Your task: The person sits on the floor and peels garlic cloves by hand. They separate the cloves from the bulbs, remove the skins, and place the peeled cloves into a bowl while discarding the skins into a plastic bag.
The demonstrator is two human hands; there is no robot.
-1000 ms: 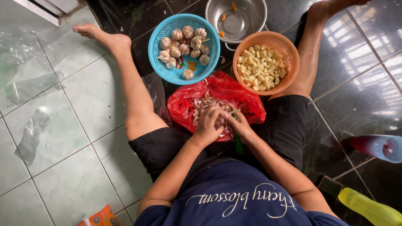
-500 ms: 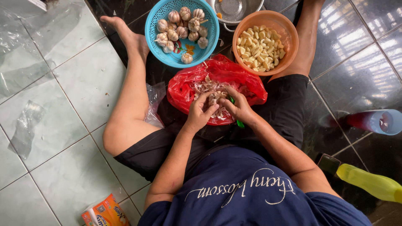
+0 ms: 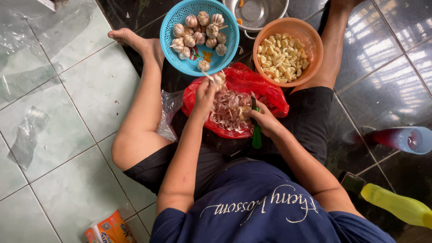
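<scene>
A: Which step is this?
B: Peeling, I'd judge. The left hand [image 3: 204,92] grips a garlic bulb [image 3: 218,79] over the red bag [image 3: 265,92]; the right hand [image 3: 265,120] clasps a green-handled knife [image 3: 256,135].
A: Next?
B: Probably splitting off a clove.

A home floor used for kitchen work: a person sits on pale and dark glossy tiles [image 3: 67,112] among a blue basket [image 3: 180,54] of garlic bulbs, an orange bowl [image 3: 310,49] of peeled cloves and a metal colander [image 3: 256,13].
</scene>
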